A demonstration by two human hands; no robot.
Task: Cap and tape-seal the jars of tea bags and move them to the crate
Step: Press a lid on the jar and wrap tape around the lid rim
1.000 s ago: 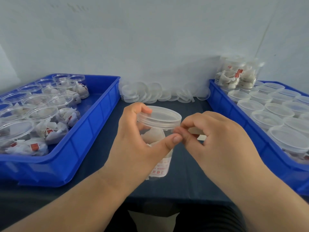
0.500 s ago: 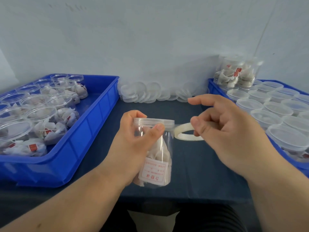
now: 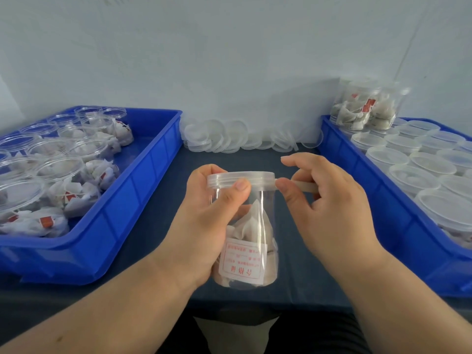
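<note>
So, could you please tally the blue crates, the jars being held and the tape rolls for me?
Blue crates: 2
Jar held, in the left hand: 1
Tape roll, in the right hand: 1
Total: 4

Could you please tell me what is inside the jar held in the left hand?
White tea bags lie low in the jar, behind a red-printed label. The label and the left hand cover some, so no count.
</note>
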